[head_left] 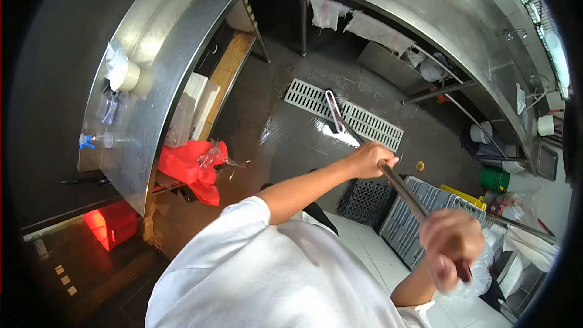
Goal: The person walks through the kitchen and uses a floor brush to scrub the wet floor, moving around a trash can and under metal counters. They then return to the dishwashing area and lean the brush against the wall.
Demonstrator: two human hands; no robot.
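A long-handled floor brush runs from my hands down to the wet dark floor. Its head rests on the white floor drain grate. My left hand grips the metal handle partway down, arm stretched forward. My right hand is closed around the handle's upper end, close to my body. My white shirt fills the bottom of the view.
A stainless counter curves along the left with a tape roll and spray bottle; red bags sit below it. Grey crates, a black crate and a green bucket stand right. Cloths hang at the back.
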